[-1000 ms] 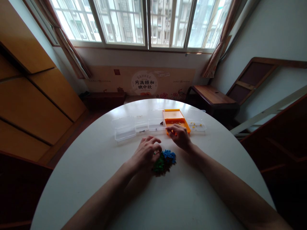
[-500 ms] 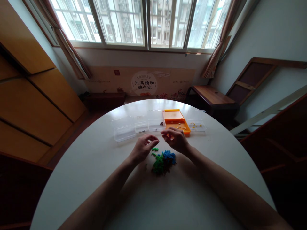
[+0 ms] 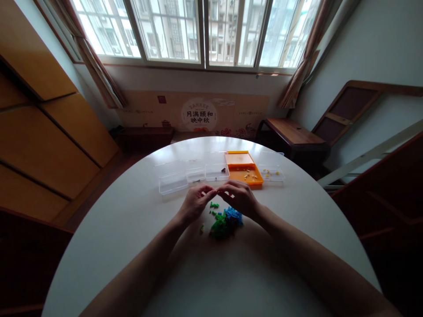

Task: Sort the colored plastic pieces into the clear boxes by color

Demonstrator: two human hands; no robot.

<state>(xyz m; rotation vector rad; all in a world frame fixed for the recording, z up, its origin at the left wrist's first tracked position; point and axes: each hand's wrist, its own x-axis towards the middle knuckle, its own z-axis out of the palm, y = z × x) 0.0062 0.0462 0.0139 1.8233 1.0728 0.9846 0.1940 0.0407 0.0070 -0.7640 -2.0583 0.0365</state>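
Above the middle of the table, my left hand (image 3: 195,203) and my right hand (image 3: 240,199) meet at the fingertips. Both are closed in a pinch, and whatever sits between the fingers is too small to make out. Just below them lies a heap of small green bricks (image 3: 219,226), blue bricks (image 3: 234,214) and dark pieces. A few loose green bricks (image 3: 214,205) are scattered near my left hand, with one more (image 3: 202,228) to the left of the heap. Beyond my right hand stands an orange box (image 3: 259,175) with its lid up, holding several small pale pieces.
Clear plastic boxes with raised lids line the far side: a left one (image 3: 172,185), a small one (image 3: 195,175), one with a dark piece (image 3: 214,173), and a right one (image 3: 272,174) with yellow pieces. All stand on a round white table (image 3: 119,211).
My right hand has moved slightly down and left, so its fingertips now meet those of my left hand. The gap between them has closed. The boxes and heap look unchanged.
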